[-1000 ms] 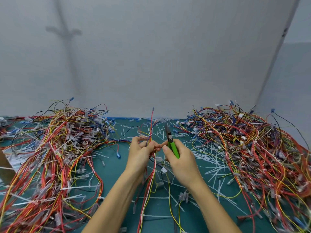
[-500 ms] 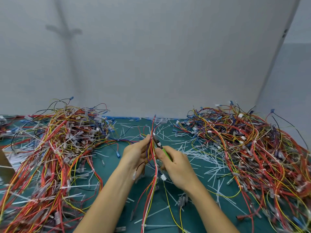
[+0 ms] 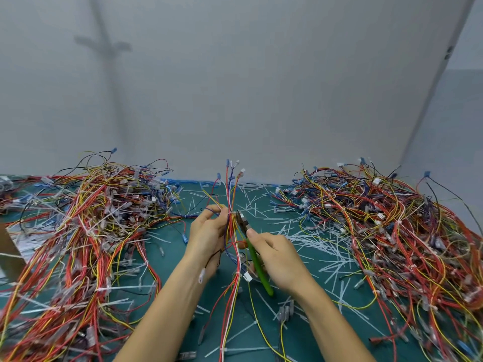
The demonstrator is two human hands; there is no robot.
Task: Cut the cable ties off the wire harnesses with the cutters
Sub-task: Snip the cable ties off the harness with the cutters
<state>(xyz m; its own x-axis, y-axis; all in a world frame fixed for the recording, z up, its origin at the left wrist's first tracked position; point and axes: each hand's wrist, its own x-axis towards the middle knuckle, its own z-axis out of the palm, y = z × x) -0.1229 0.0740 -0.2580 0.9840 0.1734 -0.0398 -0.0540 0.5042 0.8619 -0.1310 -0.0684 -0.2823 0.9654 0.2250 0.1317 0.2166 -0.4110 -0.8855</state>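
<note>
Two hands are working: left hand (image 3: 209, 232) is gripping a wire harness (image 3: 230, 195) upright; right hand (image 3: 278, 258) is holding green cutters (image 3: 252, 252) against it, beside the left fingertips (image 3: 223, 210).

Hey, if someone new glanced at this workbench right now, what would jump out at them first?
Two big tangles of red and yellow wire harnesses, the left heap and the right heap, flank the green mat. Between them the left hand holds one harness upright, and the right hand holds green-handled cutters with the tip at that bundle. White cut ties litter the mat's middle.
</note>
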